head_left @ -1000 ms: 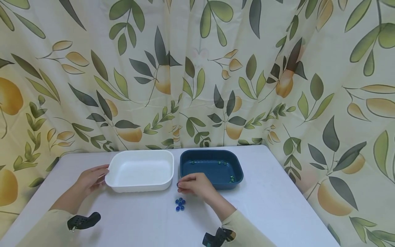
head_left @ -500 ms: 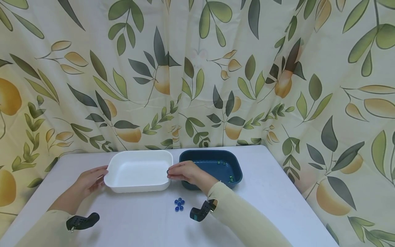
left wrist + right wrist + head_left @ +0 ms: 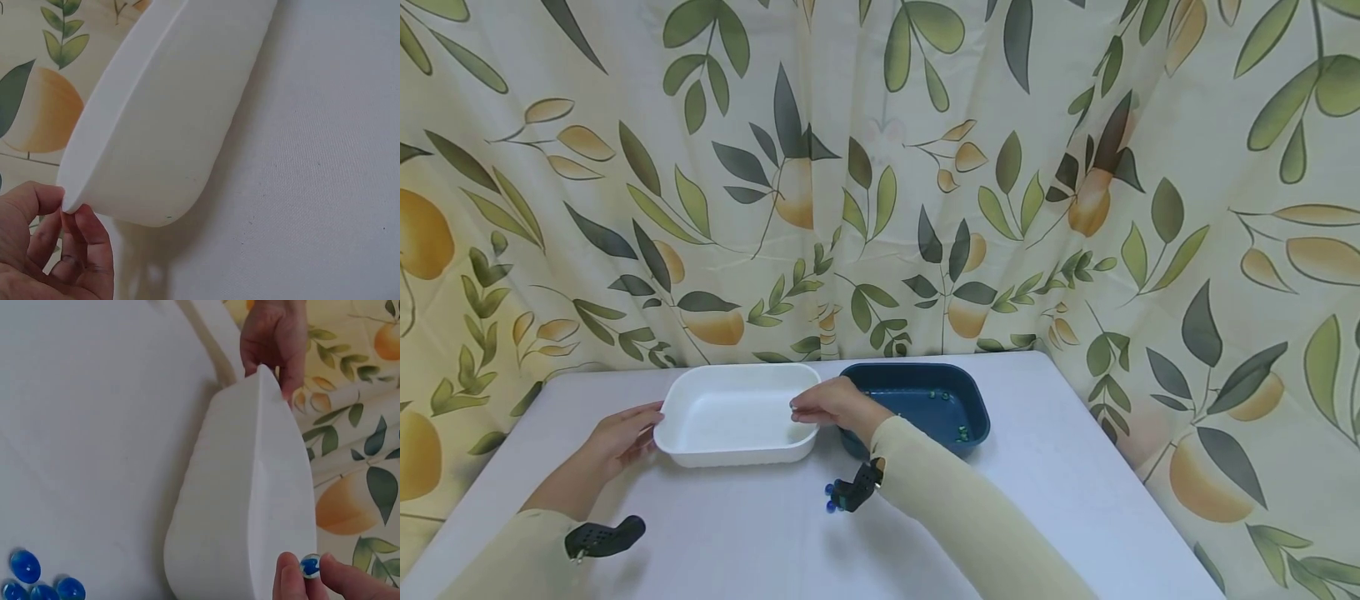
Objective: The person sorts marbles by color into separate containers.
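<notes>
My left hand [image 3: 622, 437] pinches the left rim of a white tray [image 3: 737, 457] between thumb and fingers, as the left wrist view also shows. Over that tray's right end, my right hand [image 3: 835, 404] pinches a marble [image 3: 310, 566], clear glass with a blue swirl, between thumb and fingertips. The white tray shows nothing lying in it. Several blue marbles [image 3: 830, 497] lie on the table in front, partly hidden in the head view by the right wrist's camera; the right wrist view shows some of them, blue marbles [image 3: 25, 567], at its lower left.
Right of the white tray stands a dark blue tray [image 3: 977, 408] holding several small green marbles [image 3: 962, 433]; the right hand and sleeve cover its left part. A white cloth covers the table [image 3: 1075, 500]. Behind it hangs a patterned curtain [image 3: 880, 167].
With the marble pinched, my right hand has moved left and up from the near side of the blue tray to over the white tray's right end. My left hand stays on the rim.
</notes>
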Motion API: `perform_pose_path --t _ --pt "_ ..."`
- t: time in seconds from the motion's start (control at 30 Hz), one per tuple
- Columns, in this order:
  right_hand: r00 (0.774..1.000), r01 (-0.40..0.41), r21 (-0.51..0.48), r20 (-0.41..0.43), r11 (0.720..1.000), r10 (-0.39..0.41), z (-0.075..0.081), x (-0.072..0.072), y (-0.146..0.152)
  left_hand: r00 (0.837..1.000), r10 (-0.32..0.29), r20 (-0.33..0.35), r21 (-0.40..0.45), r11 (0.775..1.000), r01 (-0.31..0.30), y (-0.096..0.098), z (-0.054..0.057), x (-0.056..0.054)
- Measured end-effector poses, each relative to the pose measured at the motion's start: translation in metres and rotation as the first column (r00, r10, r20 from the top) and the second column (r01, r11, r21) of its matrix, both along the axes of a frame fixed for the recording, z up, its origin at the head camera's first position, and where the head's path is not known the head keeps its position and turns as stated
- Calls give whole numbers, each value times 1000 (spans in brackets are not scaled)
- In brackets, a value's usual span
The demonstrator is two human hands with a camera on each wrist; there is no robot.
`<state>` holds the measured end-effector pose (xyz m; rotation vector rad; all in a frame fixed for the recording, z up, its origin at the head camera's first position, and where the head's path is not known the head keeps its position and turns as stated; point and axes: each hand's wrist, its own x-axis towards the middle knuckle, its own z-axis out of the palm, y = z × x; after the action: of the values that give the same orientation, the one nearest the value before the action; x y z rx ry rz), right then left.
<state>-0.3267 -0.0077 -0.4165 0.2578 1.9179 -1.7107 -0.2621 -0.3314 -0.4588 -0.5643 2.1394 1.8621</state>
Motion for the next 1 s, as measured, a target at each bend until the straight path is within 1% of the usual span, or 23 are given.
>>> perform_pose_path --t 0.1,0.3,0.5,0.73,0.8,1.0 --pt "1000 15 -30 -4 999 -15 -1 -1 -4 1000 5 1 9 1000 -5 0 0 0" --pt "999 2 -30 -35 1000 -3 -4 0 -11 1000 10 11 -15 1000 -10 1 0 -1" --pt "998 45 -26 -46 999 -46 -7 -1 -18 1000 17 20 -29 999 -17 2 1 -1" --pt "995 95 -49 -36 994 -97 -11 -3 -23 1000 8 25 -34 999 -7 3 2 0" --pt "995 96 -50 -36 994 -98 -12 -3 -22 1000 7 25 -34 999 -6 4 3 0" --pt "998 48 -52 -42 997 -50 -11 1 -14 1000 9 24 -30 1000 -8 4 3 1"
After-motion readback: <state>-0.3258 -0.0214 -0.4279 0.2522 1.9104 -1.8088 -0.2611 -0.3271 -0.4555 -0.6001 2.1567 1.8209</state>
